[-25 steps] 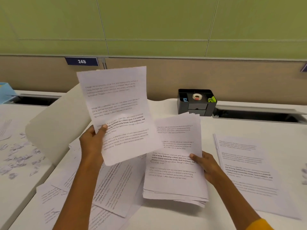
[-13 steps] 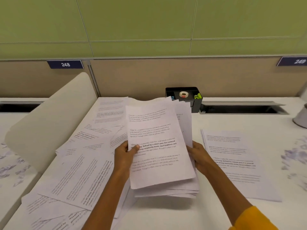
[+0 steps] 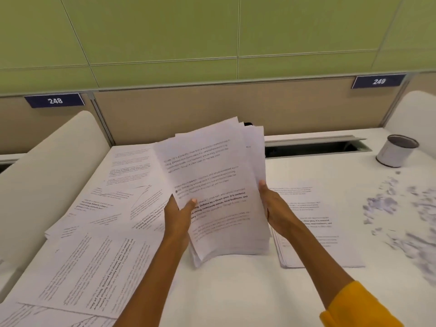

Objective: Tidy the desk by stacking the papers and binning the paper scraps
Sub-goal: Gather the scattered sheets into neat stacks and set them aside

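two hands (image 3: pixel 177 213) (image 3: pixel 276 208), one tin (image 3: pixel 396 151), two number plates (image 3: pixel 54 100) (image 3: pixel 378 81) (248, 249)

Two bare forearms come up from the bottom of the frame, ending in the left hand (image 3: pixel 177 215) at centre and the right hand (image 3: pixel 277 210) just right of centre; no rings, no watch; a mustard-yellow sleeve (image 3: pixel 354 308) bunches at the lower right corner, pushed well up that arm
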Available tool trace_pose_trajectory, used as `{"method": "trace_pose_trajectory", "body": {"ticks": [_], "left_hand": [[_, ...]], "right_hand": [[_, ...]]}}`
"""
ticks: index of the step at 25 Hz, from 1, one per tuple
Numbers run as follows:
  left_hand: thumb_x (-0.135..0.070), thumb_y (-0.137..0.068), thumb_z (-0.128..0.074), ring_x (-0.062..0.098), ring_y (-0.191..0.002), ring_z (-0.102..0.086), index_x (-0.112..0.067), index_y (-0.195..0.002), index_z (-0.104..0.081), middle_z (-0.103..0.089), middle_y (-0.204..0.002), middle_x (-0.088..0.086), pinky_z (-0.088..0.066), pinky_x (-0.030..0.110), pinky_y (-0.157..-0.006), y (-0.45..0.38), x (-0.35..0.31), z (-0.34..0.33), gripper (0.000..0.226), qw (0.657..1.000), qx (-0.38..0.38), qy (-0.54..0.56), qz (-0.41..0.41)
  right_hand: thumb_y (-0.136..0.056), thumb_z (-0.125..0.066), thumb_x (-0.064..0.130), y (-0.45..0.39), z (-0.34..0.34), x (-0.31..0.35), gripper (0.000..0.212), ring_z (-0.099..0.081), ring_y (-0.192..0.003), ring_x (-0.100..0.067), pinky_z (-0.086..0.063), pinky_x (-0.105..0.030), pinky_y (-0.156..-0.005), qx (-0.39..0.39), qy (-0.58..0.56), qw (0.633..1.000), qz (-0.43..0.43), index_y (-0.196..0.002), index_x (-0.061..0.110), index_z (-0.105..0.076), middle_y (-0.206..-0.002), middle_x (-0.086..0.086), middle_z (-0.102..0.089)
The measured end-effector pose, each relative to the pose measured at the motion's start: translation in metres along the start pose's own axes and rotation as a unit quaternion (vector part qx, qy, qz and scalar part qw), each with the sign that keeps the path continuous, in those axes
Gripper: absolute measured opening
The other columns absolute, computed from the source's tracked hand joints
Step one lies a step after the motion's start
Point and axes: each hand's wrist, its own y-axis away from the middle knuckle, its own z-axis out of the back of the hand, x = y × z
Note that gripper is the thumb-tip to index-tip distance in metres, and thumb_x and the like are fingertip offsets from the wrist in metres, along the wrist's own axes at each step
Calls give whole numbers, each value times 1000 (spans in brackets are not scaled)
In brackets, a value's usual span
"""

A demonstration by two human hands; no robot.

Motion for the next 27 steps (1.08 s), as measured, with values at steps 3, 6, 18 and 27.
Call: {"method": "trace_pose_trajectory", "body": {"ticks": [3, 6, 18, 27], "left_hand": [[-9, -89, -60, 25, -113, -56, -19, -134, -44, -58, -124, 3, -50, 47, -92, 4, -10, -15, 48, 998, -19, -23, -61], [-10, -89, -61, 22, -99, -60, -20, -126, -48, -61, -113, 2, -55, 37, -77, 11, -11, -22, 41, 994, -24, -37, -99], [-3, -95, -45, 14, -111, -46, -25, -138, -27, -45, -124, -2, -46, 31, -92, 32, 35, -16, 51, 995, 29, -80, -57], [-16, -97, -46, 22, -102, -58, -20, -130, -35, -55, -123, 5, -52, 40, -88, 22, 22, -75, 35, 984, 53, -169, -20]], "right_hand": [[-84, -39, 64, 4, 5, 11, 58, -68, -102, -25, -57, -41, -82, 38, 12, 998, 51, -120, 25, -60, -112, -5, -69], [-78, -68, 37, 4, 6, 12, 32, -68, -98, -21, -57, -40, -84, 21, 43, 996, 73, -109, 33, -64, -108, 1, -71], [-80, -73, 19, 11, 0, -52, 34, -65, -100, -15, -54, -23, -86, -35, 38, 999, 14, -113, 23, -64, -106, 7, -70], [-74, -79, 18, 8, 57, -16, 34, -65, -79, -12, -50, -22, -63, -149, 73, 986, 0, -105, 15, -65, -93, 0, -68]]}}
